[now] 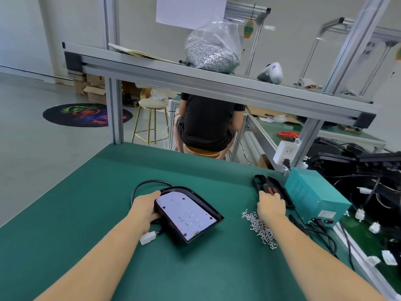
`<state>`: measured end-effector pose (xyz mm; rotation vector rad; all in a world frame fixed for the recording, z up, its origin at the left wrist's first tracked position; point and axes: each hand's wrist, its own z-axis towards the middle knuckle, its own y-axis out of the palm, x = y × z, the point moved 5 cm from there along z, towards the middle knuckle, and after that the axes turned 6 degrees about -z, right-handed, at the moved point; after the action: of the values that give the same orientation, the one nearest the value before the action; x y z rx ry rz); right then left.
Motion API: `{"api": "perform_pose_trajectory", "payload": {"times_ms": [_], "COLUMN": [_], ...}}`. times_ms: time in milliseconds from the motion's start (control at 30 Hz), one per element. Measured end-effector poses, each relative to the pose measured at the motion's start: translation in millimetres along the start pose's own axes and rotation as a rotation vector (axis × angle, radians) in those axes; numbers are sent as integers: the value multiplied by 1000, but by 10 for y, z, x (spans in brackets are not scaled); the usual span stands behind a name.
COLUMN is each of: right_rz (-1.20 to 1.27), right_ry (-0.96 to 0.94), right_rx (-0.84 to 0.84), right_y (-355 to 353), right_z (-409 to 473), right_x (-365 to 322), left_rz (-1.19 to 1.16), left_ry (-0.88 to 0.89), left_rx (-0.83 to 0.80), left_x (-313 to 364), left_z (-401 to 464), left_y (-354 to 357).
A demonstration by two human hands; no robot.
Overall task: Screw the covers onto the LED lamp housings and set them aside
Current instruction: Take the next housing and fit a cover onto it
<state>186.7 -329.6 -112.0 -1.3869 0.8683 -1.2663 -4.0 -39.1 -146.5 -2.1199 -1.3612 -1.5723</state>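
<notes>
upper left of the frame: grey floor w/ a round multicolour mat (86, 115), cardboard boxes (93, 90) behind it, a gold-legged stool (152, 120) just right of the alu post. lower left & centre: green bench mat (65, 213) fills the bottom of the frame. my left hand (145, 210) sits at centre, fingers curled over the left edge of the led lamp housing (191, 216), gripping it; thumb lies along the top left rim. housing lies flat on the mat, black shell, white led board (186, 213) facing up w/ small red/orange dots, no cover on it. its black cable (143, 185) loops behind my left hand, and a white connector (148, 237) lies on the mat beside my left wrist, touching the housing's near corner or just off it, can't tell. top centre: shelf rail (195, 83) w/ a clear bag of screws (213, 48) on it, paper sheet (191, 9) hanging above. under the rail a person in black (208, 122) sits back to me. right of centre: loose screw pile (260, 229) on the mat, partly under my right wrist. my right hand (271, 206) reaches past it to a black tray (271, 187) holding a red/black tool; fingers point down away from me, can't tell if they're apart or closed on anything. right: teal power box (314, 198) beside the tray, white power strip (286, 151) on the post, far right a heap of black lamp housings w/ wires & white plugs (368, 181)
</notes>
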Motion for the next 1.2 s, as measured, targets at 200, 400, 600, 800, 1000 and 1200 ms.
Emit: {"api": "perform_pose_trajectory", "payload": {"times_ms": [200, 400, 600, 800, 1000, 1200], "right_rz": [-80, 43, 373, 322, 262, 243], "right_ry": [29, 4, -356, -668, -685, -659], "right_rx": [24, 228, 546, 664, 548, 463], "right_y": [-26, -235, -896, -1289, -1147, -1032], "right_z": [102, 19, -607, -1461, -1757, -1838], "right_x": [-21, -90, -727, -1418, -1634, -1712], "left_rz": [-59, -52, -52, -80, -89, -125], "left_ry": [-46, -73, -75, -66, -47, -67], "left_rx": [-78, -124, -136, -124, -149, -148], "left_x": [23, 47, 34, 31, 29, 27], "left_z": [-15, -9, 39, 21, 5, -11], "left_y": [-17, -33, -41, -38, -35, -49]}}
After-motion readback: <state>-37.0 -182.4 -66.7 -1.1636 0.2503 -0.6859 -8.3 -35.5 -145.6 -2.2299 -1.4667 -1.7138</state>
